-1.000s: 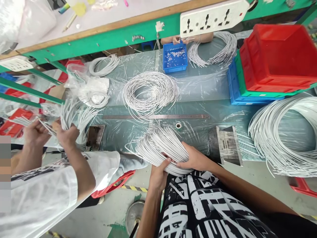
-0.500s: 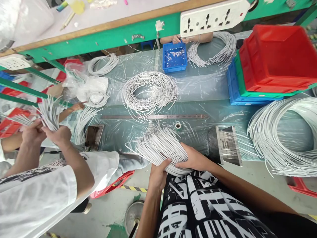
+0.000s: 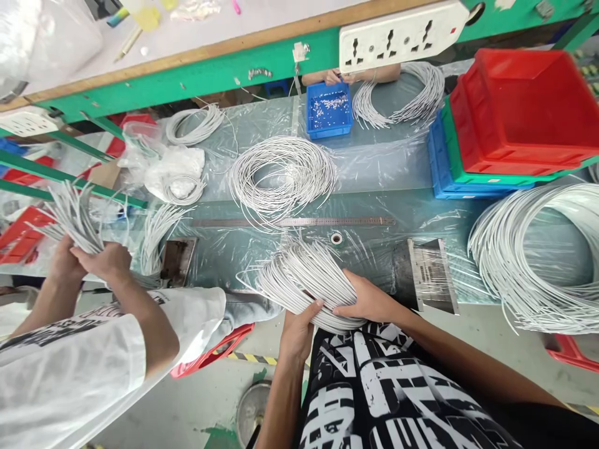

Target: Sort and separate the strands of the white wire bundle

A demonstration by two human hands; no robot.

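Note:
A bundle of white wires (image 3: 306,277) curves over the near edge of the plastic-covered table (image 3: 384,174). My left hand (image 3: 298,332) grips the bundle from below, fingers wrapped round it. My right hand (image 3: 369,299) clasps the same bundle from the right side, thumb over the strands. Both hands sit just above my patterned black-and-white clothing.
A loose coil of white wire (image 3: 281,174) lies mid-table behind a steel ruler (image 3: 299,221). A big wire coil (image 3: 533,255) is at right, stacked red, green and blue bins (image 3: 519,118) behind it. A co-worker's hands (image 3: 93,259) at left hold another wire bundle. A blue tray (image 3: 329,109) sits far.
My hands and the bundle have barely moved. The co-worker at left has shifted their wire bundle leftward and fanned it up.

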